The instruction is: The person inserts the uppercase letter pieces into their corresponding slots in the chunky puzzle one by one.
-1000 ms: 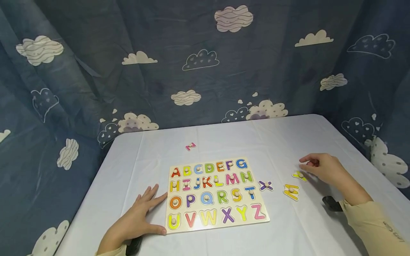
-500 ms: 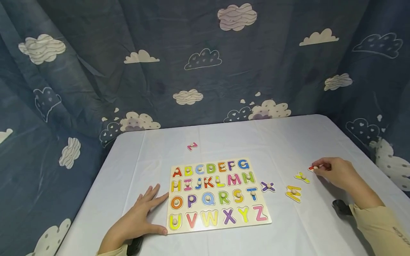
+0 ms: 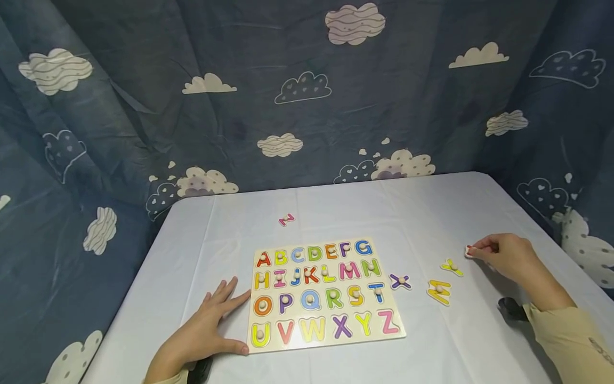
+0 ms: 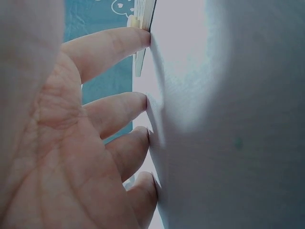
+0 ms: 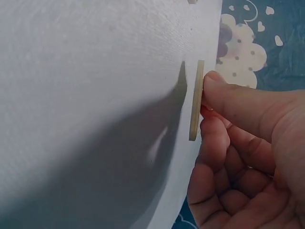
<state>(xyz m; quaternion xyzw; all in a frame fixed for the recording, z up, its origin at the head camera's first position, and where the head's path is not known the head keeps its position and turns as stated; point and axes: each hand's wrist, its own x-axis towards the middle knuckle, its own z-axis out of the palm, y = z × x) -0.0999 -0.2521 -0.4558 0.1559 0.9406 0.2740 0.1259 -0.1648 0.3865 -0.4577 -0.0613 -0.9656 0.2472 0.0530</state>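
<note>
A wooden alphabet board (image 3: 326, 292) lies on the white tablecloth with coloured letters in its slots. My left hand (image 3: 203, 330) rests flat beside it, and its fingers (image 4: 119, 105) press the cloth, the index tip touching the board's edge (image 4: 143, 19). Far to the right, my right hand (image 3: 506, 256) pinches a small red letter piece (image 3: 468, 250). In the right wrist view this thin piece (image 5: 195, 100) shows edge-on between thumb and fingers (image 5: 233, 105), close against the cloth.
Loose letters lie on the cloth: a purple X (image 3: 400, 281), a yellow Y (image 3: 452, 266) and a yellow M (image 3: 438, 292) right of the board, and a pink Z (image 3: 286, 219) behind it. A blue cloud-print curtain (image 3: 307, 90) surrounds the table.
My right hand has moved right, away from the yellow Y, with the small red piece pinched in its fingers. The left hand has stayed put.
</note>
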